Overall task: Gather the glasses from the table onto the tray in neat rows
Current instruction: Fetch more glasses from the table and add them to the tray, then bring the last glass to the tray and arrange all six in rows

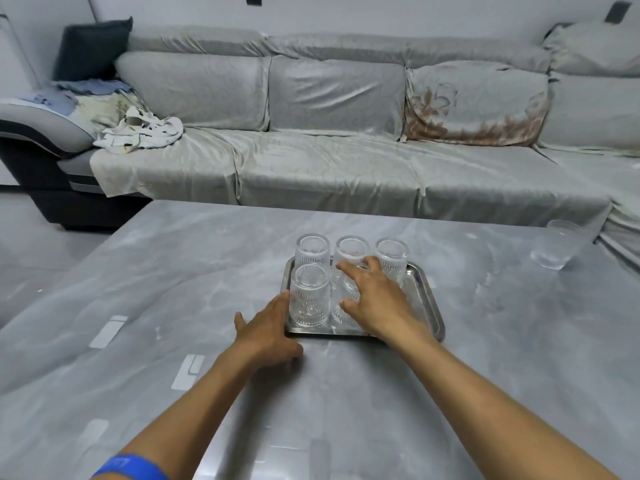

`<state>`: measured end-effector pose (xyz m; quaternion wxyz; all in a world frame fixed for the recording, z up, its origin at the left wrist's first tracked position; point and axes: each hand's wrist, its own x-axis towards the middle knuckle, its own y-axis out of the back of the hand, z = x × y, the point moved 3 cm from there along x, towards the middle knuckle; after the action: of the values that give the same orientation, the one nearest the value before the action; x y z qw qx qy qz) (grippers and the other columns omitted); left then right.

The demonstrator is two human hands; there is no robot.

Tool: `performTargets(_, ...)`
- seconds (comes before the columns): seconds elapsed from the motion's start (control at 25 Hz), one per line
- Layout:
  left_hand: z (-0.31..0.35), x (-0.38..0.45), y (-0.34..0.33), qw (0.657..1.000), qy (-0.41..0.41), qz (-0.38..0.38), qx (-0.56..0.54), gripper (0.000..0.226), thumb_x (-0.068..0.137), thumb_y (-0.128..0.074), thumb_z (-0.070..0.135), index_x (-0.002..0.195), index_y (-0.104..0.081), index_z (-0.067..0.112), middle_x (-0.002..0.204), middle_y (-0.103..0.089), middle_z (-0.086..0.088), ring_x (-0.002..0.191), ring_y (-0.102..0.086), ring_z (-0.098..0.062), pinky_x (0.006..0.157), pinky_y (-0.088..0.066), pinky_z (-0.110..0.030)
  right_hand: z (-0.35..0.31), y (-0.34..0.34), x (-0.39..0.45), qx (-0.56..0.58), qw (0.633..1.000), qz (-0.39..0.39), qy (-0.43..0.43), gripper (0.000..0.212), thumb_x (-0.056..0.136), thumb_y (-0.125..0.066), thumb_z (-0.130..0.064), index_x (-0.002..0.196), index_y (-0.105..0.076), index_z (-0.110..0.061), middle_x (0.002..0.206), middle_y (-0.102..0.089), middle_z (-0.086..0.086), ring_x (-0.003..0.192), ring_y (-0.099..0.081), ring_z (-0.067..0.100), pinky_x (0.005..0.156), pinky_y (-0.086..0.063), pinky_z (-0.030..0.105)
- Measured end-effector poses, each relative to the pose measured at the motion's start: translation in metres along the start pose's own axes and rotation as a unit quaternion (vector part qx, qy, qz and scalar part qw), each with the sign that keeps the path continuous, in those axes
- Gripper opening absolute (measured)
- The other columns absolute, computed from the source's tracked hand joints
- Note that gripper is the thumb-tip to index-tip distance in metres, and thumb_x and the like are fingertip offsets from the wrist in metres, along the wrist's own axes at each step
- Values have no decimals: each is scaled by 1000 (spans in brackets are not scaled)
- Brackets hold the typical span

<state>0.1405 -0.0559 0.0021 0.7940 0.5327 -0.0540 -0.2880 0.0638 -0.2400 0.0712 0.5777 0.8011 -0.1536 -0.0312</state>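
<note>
A steel tray [426,299] lies on the grey table, with three ribbed glasses in its back row: left [312,251], middle [350,249], right [393,256]. A fourth glass [309,295] stands at the front left. My right hand [375,295] is closed around a fifth glass [341,317] in the front middle, mostly hiding it. On the table at the tray's front left corner rests my left hand [268,329], fingers apart and touching the tray's edge beside the front left glass. One more glass [557,244] stands alone at the far right of the table.
A long grey sofa [329,161] runs behind the table, with a crumpled white cloth [140,131] on its left seat. The table's left edge [69,268] slants down toward the floor. A blue band [133,466] circles my left forearm.
</note>
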Motion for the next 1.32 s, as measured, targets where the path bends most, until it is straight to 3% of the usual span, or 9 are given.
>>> performTargets(0.28,-5,2,-5,1000,-18,14,2,116,51,-57,52,150,1,31,161,-16,6,142,-27,-17,114,1,-58,2,-17,11,-37,999,-16,2,73,87,-61,-24,149,-26,-38,162,-10,9,118,-57,37,87,-49,43)
performTargets(0.4,0,-4,-1,1000,-14,0,-24,112,53,-60,47,150,-5,29,158,-24,4,138,-34,-21,116,-16,-52,1,-21,11,-40,999,-23,-1,76,89,-59,-25,151,-18,-38,164,-4,9,117,-57,39,88,-49,44)
performTargets(0.48,7,-18,4,998,9,58,-10,93,57,-59,41,142,-25,24,141,-46,-3,121,-49,-28,100,-40,-45,4,-22,3,-31,999,-5,-9,80,89,-59,-34,153,-10,-38,164,-2,8,121,-53,41,89,-48,45)
performTargets(0.56,25,-38,4,977,8,201,73,58,67,-57,30,122,-46,19,115,-57,-8,100,-54,-33,76,-47,-42,14,-14,-11,2,998,59,-28,81,88,-55,-50,153,-8,-36,165,-5,5,130,-44,38,94,-45,46)
performTargets(0.68,75,-69,-10,941,-190,274,58,48,69,-67,14,116,-59,19,98,-62,-8,84,-59,-32,58,-52,-40,51,11,-39,-2,986,164,-6,80,87,-52,-56,153,-12,-36,164,-11,-2,140,-32,28,101,-42,44)
performTargets(0.8,147,-70,-27,924,-318,203,57,53,73,-60,22,126,-54,20,109,-60,-3,94,-55,-27,78,-50,-39,121,45,-67,-38,981,179,-59,87,85,-54,-59,153,-2,-40,165,0,-4,146,-20,31,105,-37,47)
performTargets(0.96,221,-28,-54,938,-309,145,57,59,82,-51,30,139,-40,23,139,-45,-4,121,-41,-26,98,-37,-37,201,92,-85,-50,965,226,-121,88,84,-55,-60,152,-2,-41,165,-1,-2,146,-19,34,107,-35,49)
performTargets(1.16,308,55,-109,933,-335,64,115,67,87,-51,43,147,-25,26,155,-28,-10,136,-30,-29,105,-34,-44,290,120,-88,-42,949,263,-167,94,80,-58,-62,150,2,-46,165,-1,-3,145,-22,34,100,-42,52)
performTargets(1.32,338,127,-131,947,-278,49,152,76,88,-34,66,150,-4,35,162,-1,-6,147,-2,-27,116,-4,-50,345,115,-63,30,940,276,-200,103,74,-67,-62,148,4,-50,165,2,-5,145,-22,28,104,-41,47)
